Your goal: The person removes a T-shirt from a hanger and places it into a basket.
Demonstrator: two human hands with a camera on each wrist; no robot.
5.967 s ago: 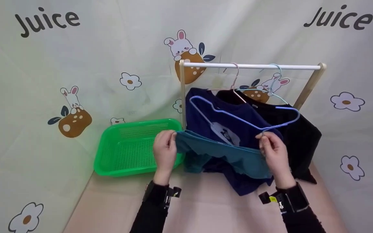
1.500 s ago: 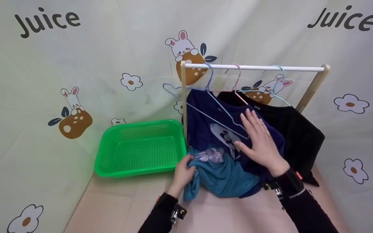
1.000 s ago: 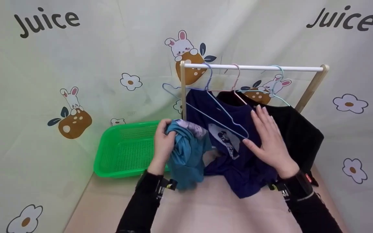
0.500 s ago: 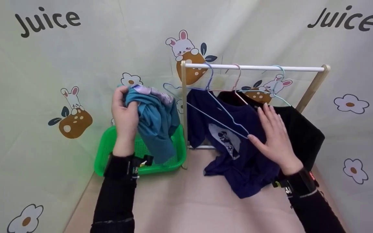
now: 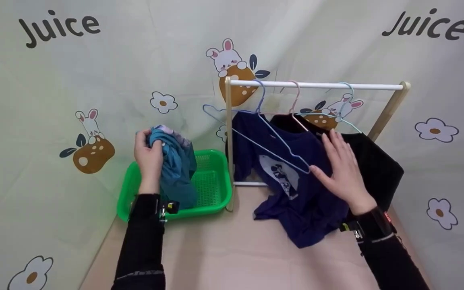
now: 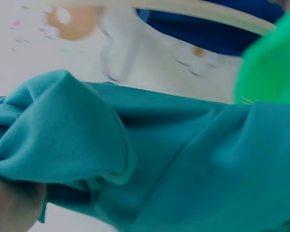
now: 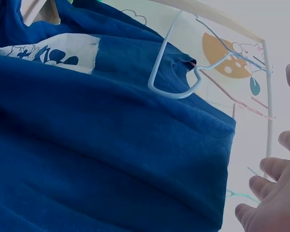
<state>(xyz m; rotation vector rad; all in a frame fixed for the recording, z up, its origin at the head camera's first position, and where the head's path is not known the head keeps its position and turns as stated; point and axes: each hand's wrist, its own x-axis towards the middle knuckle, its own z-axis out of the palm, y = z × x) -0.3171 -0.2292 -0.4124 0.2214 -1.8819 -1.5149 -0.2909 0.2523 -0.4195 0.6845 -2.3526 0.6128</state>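
Observation:
In the head view my left hand (image 5: 148, 159) grips a bunched teal garment (image 5: 177, 173) with a pale print at its top. The cloth hangs down over the green basket (image 5: 210, 189). My right hand (image 5: 344, 173) is held with fingers extended in front of a navy shirt (image 5: 304, 213) with a cartoon print. Its thumb tip is right at the lower corner of a bare blue hanger (image 5: 275, 133), which hooks on the rack's rod (image 5: 320, 85). Teal cloth (image 6: 193, 159) fills much of the left wrist view and covers most of that hand.
A pink hanger (image 5: 296, 95) bears the navy shirt, and a mint hanger (image 5: 351, 96) bears a black garment (image 5: 381, 169) to its right. The rack's wooden left post (image 5: 229, 133) stands beside the basket. A printed curtain (image 5: 135, 60) rises behind everything.
The blue hanger went from inside the teal garment to the rod, bare. My left hand carried the garment from before the rack leftward over the basket, lowering it lately. My right hand stays nearly still.

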